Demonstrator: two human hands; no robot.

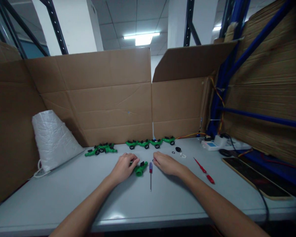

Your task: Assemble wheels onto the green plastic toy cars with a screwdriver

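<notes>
Nearest to me, both my forearms stretch forward over the grey table [64, 194], angling inward so the hands almost meet at the middle. My left hand [124, 167] lies knuckles up with the fingers curled loosely down onto the tabletop, touching the near end of a green plastic fitting [140, 168] that lies just to its right; whether the fingers actually pinch it I cannot tell, since the fingertips are hidden. My right hand [166, 164] rests palm down, fingers together and slightly bent, holding nothing that I can see. Between the two hands lies a small screwdriver [150, 174] with a blue and red handle, its shaft pointing back toward me. To the right of my right wrist a red screwdriver [204, 171] lies at a slant, apart from the hand. The near part of the table, on both sides of my arms, is bare surface up to its front edge. Beyond my right hand lie a few small black and white rings [179, 152]. Farther back, rows of green fittings with black wheels [150, 143] stand along the foot of the cardboard wall [101, 98], with a white woven sack [53, 140] at far left and a dark board [254, 177] at right.
</notes>
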